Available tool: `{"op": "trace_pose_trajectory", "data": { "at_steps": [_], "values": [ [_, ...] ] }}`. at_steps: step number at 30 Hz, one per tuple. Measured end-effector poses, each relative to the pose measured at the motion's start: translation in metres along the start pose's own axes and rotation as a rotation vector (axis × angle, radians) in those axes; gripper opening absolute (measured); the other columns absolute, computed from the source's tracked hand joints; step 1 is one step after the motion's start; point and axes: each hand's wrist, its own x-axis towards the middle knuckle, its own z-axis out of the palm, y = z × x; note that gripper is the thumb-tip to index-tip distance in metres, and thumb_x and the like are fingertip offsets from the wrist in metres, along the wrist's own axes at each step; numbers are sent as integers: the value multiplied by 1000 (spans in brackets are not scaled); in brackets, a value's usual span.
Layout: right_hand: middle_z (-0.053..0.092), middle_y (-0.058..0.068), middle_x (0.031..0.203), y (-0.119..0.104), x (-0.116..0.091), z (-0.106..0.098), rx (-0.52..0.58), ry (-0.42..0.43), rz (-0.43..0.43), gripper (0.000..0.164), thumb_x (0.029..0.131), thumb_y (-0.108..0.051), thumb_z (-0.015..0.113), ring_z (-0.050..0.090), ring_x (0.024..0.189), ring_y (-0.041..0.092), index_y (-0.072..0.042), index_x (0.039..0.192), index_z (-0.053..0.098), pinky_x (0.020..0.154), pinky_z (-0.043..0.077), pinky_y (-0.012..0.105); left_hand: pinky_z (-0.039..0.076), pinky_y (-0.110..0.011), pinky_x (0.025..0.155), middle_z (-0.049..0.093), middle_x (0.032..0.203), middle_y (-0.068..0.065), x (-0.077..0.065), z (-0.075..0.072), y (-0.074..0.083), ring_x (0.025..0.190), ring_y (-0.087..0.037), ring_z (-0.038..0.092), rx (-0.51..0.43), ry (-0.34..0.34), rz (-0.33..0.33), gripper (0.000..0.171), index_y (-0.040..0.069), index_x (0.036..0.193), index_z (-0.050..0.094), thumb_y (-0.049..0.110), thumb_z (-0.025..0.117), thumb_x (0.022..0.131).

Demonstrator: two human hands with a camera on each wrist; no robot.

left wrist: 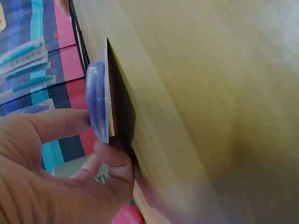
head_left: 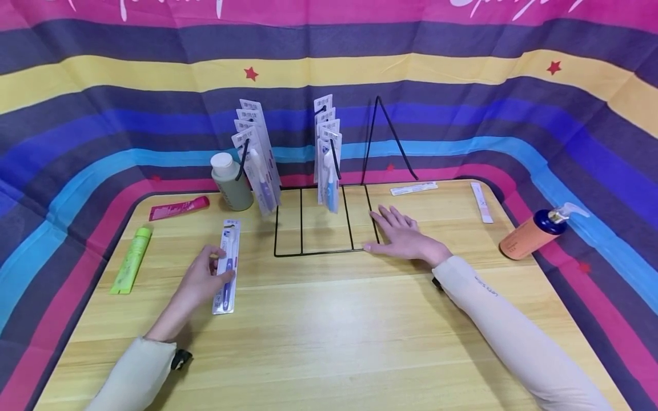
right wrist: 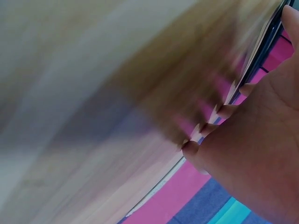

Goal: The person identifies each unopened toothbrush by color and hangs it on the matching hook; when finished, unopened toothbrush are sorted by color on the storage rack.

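Observation:
My left hand (head_left: 203, 277) pinches a packaged toothbrush (head_left: 224, 298) with a purple handle, thumb on one long edge and fingers on the other. In the left wrist view, the toothbrush pack (left wrist: 96, 100) is tilted, its card back toward the wooden tabletop. Right of it stands a black wire display rack (head_left: 315, 253). Purple toothbrush packs (head_left: 263, 180) hang from its left hook, and blue toothbrush packs (head_left: 329, 180) from its middle one; the right hook is bare. My right hand (head_left: 403, 237) rests with spread fingers at the rack's right side, thumb near the front corner.
To the left lie a green tube (head_left: 132, 261) and a dark pink tube (head_left: 179, 209); a grey-green bottle (head_left: 235, 191) stands behind the left packs. At right are two slim white packets (head_left: 414, 188) and an orange pump bottle (head_left: 529, 237). A striped cloth (head_left: 329, 43) surrounds the table.

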Motion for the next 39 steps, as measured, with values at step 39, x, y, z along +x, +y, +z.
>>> {"op": "trace_pose_trajectory", "data": {
  "at_steps": [39],
  "values": [
    [-3, 13, 183, 0, 1, -1, 1, 7, -14, 104, 104, -71, 57, -9, 166, 40, -15, 177, 9, 127, 0, 70, 55, -21, 88, 59, 119, -18, -47, 17, 73, 99, -20, 61, -518, 311, 1099, 44, -28, 128, 49, -29, 54, 85]
  ]
}}
